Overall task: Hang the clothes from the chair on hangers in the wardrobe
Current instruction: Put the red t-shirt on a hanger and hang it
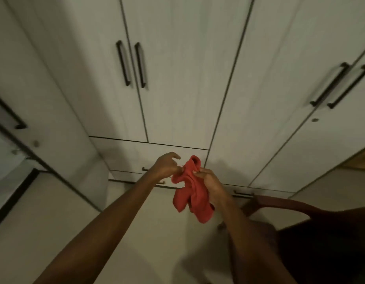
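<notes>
Both my hands hold one red garment (191, 189) in the air before the closed wardrobe (187, 78): my right hand (210, 181) grips its bunched cloth, my left hand (167, 166) pinches its edge. At my right stands the chair (284, 202).

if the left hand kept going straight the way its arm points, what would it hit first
Probably the drawer front below the closed wardrobe doors. The left hand reaches forward towards it, pinching the red garment; depth is unclear.
</notes>
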{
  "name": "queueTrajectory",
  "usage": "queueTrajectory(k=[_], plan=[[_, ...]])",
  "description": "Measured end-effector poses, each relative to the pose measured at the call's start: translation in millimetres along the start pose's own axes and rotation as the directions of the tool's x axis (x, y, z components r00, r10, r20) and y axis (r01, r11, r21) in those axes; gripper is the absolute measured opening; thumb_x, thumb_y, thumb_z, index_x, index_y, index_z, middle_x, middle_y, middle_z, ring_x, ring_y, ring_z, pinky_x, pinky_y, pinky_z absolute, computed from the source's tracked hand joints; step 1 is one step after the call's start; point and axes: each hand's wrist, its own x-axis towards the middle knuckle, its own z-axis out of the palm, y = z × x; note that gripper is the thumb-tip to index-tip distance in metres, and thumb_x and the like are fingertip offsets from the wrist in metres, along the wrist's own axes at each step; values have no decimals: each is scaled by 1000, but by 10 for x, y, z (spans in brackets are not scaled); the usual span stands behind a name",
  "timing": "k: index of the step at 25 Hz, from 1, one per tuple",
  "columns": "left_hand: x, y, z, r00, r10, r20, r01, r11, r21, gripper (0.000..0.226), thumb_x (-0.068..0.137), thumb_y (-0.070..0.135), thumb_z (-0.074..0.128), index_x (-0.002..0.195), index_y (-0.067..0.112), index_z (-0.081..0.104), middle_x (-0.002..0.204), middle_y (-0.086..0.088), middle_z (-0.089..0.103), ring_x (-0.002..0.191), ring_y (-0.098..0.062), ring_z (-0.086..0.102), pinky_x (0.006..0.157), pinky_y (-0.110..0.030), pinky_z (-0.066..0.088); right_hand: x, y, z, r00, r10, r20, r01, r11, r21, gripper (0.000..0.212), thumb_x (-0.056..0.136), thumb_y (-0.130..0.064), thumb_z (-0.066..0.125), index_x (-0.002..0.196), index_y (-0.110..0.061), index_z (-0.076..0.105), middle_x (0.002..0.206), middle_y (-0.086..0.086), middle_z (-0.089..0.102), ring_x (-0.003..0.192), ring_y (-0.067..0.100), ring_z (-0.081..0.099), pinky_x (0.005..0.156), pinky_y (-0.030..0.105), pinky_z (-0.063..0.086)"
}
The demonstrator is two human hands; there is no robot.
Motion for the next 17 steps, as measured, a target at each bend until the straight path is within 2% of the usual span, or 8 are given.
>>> queueTrajectory(k=[1, 3, 6, 9, 11, 13, 15, 17], plan=[[-102, -213, -265, 998, 70, -5, -69, 994, 80, 45, 81, 20, 79, 125, 20, 67, 115, 5, 65, 104, -13, 62, 85, -28, 52, 23, -16, 343, 998, 3, 67, -2, 1000, -25, 20, 95, -7, 61, 106, -6, 77, 93, 19, 76, 74, 27, 72, 80, 41, 60], [-266, -666, -727, 987, 156, -28, -150, 978, 147, 28, 86, 22, 75, 114, 21, 74, 111, 9, 69, 105, -8, 62, 89, -25, 45, 91, -40, 972, 991, 31, 133, -19, 995, -95, 18, 79, -6, 63, 88, -5, 78, 84, 19, 72, 67, 27, 68, 72, 36, 56], [-693, -1471, -1403, 968, 169, -188, -153, 984, 93, 6, 90, 21, 71, 88, 21, 77, 87, 11, 74, 82, 4, 66, 80, -20, 47, 230, 120, 1935, 974, 105, 199, -66, 979, -191, 12, 66, -7, 62, 68, -7, 73, 77, 19, 67, 60, 27, 62, 65, 32, 51], [-1164, -2153, -1900, 938, 113, -328, -114, 993, 14, 15, 96, 13, 61, 84, 14, 70, 79, 8, 71, 70, 6, 63, 70, -14, 44, 294, 332, 2798, 938, 116, 327, -18, 958, -287, 25, 67, -10, 69, 86, 5, 75, 86, 24, 70, 71, 31, 65, 70, 36, 56], [-1478, -2484, -2236, 891, 48, -451, -102, 990, -96, 18, 100, 9, 53, 87, 6, 65, 78, 0, 70, 66, 1, 63, 66, -14, 47, 293, 421, 3415, 913, 111, 393, 37, 936, -349, 26, 81, -12, 72, 95, 10, 74, 92, 26, 74, 75, 34, 69, 75, 39, 59], [-1719, -2781, -2621, 811, 7, -584, -97, 988, -122, 18, 101, 11, 51, 86, 9, 61, 76, 0, 67, 64, -4, 61, 64, -20, 48, 291, 490, 4020, 881, 96, 464, 130, 892, -433, 25, 90, -20, 70, 96, 3, 78, 95, 23, 77, 80, 34, 73, 81, 44, 61], [-1915, -3103, -2985, 746, -3, -666, -54, 997, -64, 19, 101, 20, 51, 84, 17, 58, 76, 5, 64, 68, -7, 59, 67, -30, 47, 307, 602, 4581, 842, 78, 534, 275, 788, -550, 21, 90, -20, 65, 79, -7, 77, 80, 14, 76, 71, 27, 69, 74, 44, 58], [-2068, -3329, -3305, 678, 19, -735, -17, 1000, 10, 22, 100, 33, 47, 87, 17, 56, 79, 3, 64, 74, -15, 61, 70, -37, 48, 315, 666, 5050, 815, 42, 578, 413, 659, -629, 28, 89, -13, 58, 62, -16, 63, 62, 2, 61, 59, 18, 54, 63, 36, 45]])
